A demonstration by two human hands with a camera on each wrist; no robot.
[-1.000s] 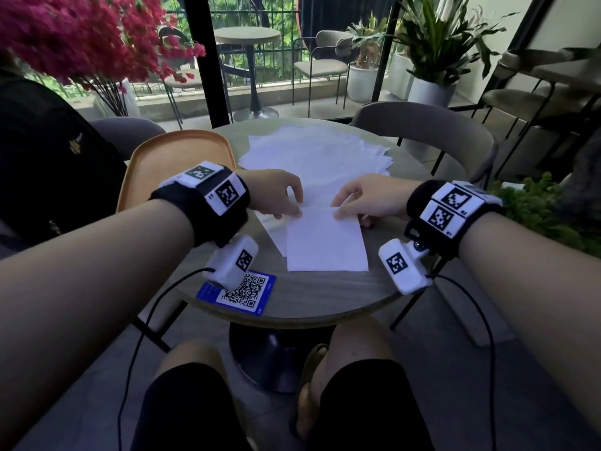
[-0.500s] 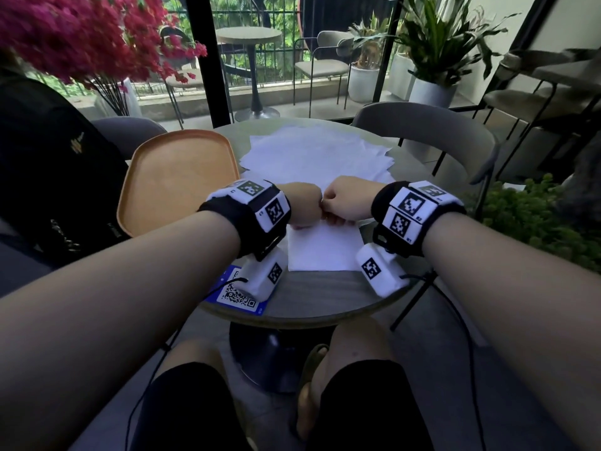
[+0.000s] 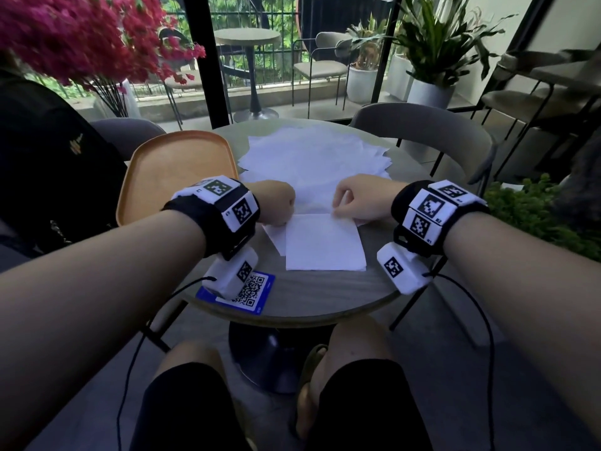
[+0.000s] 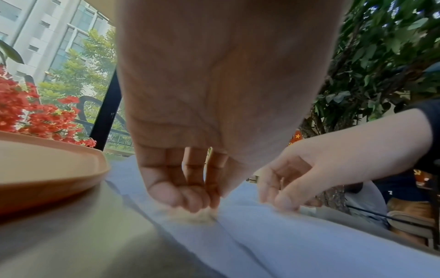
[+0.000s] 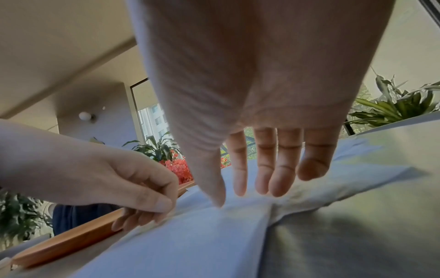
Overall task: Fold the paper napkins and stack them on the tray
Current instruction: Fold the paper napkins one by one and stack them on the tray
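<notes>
Hand (image 4: 190, 190) fingertips on napkin (image 3: 322, 242) (wrist view)

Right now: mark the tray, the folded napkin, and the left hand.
tray (image 3: 169, 177), head view, bare inner floor.
folded napkin (image 3: 323, 244), head view, middle of its top face.
left hand (image 3: 276, 201), head view, back of the hand.

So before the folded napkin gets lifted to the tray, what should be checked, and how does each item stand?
1. Orange oval tray bare of napkins: ok.
2. Folded white paper napkin lies flat with edges aligned: ok.
3. Left hand grip on the far edge: ok, fingertips pinch it.
4. Right hand grip on the far edge: cannot tell.
5. Crease fully pressed: cannot tell.
</notes>
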